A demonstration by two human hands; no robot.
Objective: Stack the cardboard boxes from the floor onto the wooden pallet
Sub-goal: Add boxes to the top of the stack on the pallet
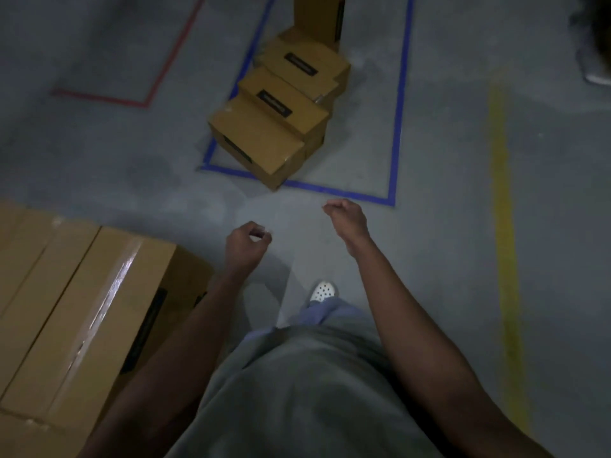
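Several brown cardboard boxes stand in a row on the grey floor inside a blue tape rectangle [398,127]. The nearest box [261,140] sits on the tape's front left corner, a second box [284,104] and a third box [307,66] step up behind it, and a taller box [319,16] stands at the back. Stacked boxes [76,309] with glossy tape fill the lower left; no pallet shows beneath them. My left hand [246,246] and my right hand [347,216] hang in front of me with loosely curled fingers, holding nothing, short of the nearest box.
A red tape outline [145,102] marks the floor at upper left. A yellow line [504,226] runs along the right. My foot in a white perforated shoe [324,291] is below my hands. A dark blurred object [595,44] sits at the top right edge.
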